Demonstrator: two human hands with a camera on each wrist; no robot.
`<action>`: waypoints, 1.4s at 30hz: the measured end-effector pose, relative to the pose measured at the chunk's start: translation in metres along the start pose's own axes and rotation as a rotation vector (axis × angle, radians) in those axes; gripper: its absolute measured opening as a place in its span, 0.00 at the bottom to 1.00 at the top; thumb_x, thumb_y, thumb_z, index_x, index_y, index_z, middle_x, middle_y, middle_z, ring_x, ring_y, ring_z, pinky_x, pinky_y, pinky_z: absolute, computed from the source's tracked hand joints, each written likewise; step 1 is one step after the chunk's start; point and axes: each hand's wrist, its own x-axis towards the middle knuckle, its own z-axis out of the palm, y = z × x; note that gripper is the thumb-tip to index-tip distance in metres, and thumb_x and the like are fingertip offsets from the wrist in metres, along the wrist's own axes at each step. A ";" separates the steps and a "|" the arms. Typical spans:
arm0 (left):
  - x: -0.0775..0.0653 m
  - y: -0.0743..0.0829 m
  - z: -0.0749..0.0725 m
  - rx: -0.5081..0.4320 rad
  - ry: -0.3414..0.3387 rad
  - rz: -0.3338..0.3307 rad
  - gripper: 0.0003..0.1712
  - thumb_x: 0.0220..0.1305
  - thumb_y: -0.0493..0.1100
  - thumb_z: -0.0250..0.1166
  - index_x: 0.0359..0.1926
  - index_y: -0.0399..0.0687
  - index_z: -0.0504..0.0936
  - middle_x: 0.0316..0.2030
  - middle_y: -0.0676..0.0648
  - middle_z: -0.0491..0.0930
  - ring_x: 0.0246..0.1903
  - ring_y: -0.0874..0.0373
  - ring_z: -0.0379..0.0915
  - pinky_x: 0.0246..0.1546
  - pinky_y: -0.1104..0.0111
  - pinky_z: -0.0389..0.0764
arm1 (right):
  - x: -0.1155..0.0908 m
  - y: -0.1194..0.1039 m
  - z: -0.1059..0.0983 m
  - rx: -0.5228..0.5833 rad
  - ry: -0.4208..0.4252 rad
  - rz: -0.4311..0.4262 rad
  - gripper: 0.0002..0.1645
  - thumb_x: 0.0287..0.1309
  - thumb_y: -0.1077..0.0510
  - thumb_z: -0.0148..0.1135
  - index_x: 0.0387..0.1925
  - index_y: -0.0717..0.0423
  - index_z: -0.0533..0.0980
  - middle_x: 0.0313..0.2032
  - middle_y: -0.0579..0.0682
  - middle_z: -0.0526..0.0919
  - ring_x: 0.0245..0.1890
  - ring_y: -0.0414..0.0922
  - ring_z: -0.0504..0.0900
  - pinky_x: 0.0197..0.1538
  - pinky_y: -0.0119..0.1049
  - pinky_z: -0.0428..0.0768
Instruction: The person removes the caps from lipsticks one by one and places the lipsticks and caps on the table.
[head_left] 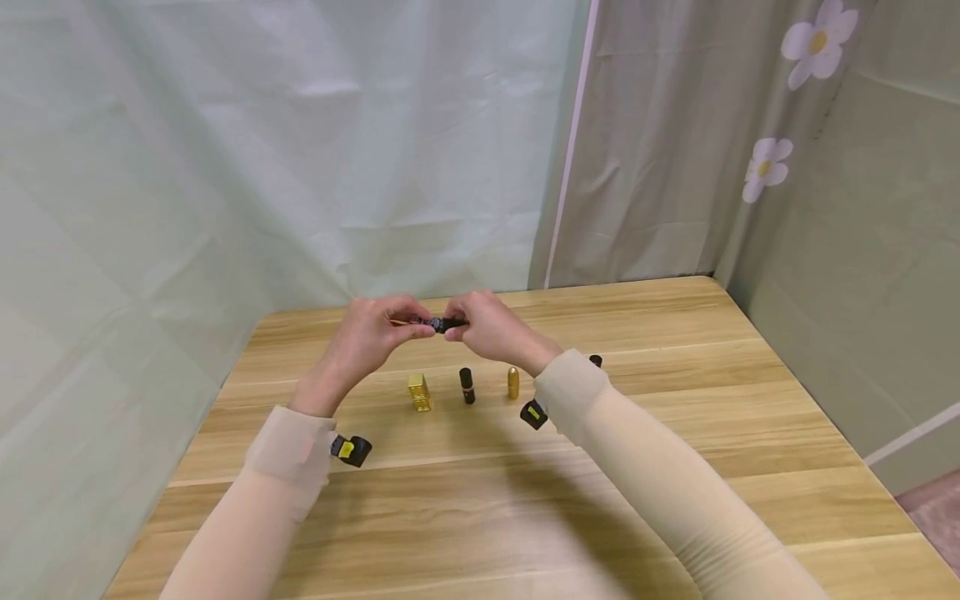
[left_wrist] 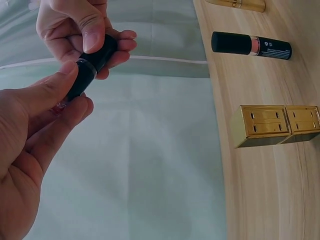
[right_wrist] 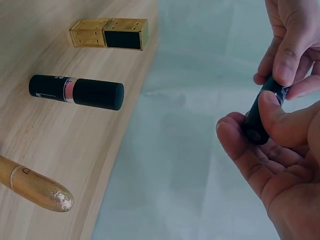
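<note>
Over the far part of the table, both hands meet on one black lipstick tube (left_wrist: 101, 54) with a thin silver band. Its one end is pinched between the thumb and fingers of my left hand (head_left: 375, 332). The other end is gripped by my right hand (head_left: 491, 325), thumb on top in the right wrist view. Fingers cover much of the tube. Below the hands stand a gold square lipstick (head_left: 419, 392), a black lipstick (head_left: 467, 386) with a pinkish band, and a gold round-tipped lipstick (head_left: 513, 383).
Another dark, small object (head_left: 596, 361) shows just past the right sleeve, mostly hidden. The wooden table (head_left: 465, 517) reaches back to a pale curtain (head_left: 420, 167). Black wrist cameras (head_left: 356, 451) hang beneath the cuffs.
</note>
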 end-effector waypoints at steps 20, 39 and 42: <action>-0.002 0.003 0.000 -0.011 -0.020 -0.071 0.06 0.64 0.41 0.76 0.40 0.47 0.91 0.37 0.50 0.90 0.35 0.56 0.88 0.36 0.57 0.87 | -0.003 0.009 -0.003 0.014 -0.013 -0.061 0.03 0.69 0.65 0.67 0.42 0.60 0.84 0.36 0.50 0.88 0.35 0.44 0.82 0.43 0.38 0.81; -0.003 -0.004 -0.010 -0.051 0.058 -0.142 0.07 0.65 0.42 0.75 0.43 0.48 0.90 0.38 0.49 0.90 0.37 0.54 0.88 0.40 0.55 0.85 | -0.007 0.019 -0.009 -0.011 0.030 -0.005 0.08 0.71 0.63 0.65 0.48 0.61 0.84 0.37 0.51 0.88 0.33 0.45 0.82 0.42 0.39 0.81; -0.004 -0.007 -0.012 -0.046 0.079 -0.117 0.08 0.65 0.42 0.74 0.44 0.47 0.90 0.40 0.48 0.89 0.39 0.52 0.88 0.42 0.52 0.86 | -0.006 0.020 -0.010 0.006 0.031 0.004 0.11 0.71 0.62 0.65 0.52 0.62 0.83 0.40 0.52 0.88 0.36 0.45 0.83 0.45 0.41 0.82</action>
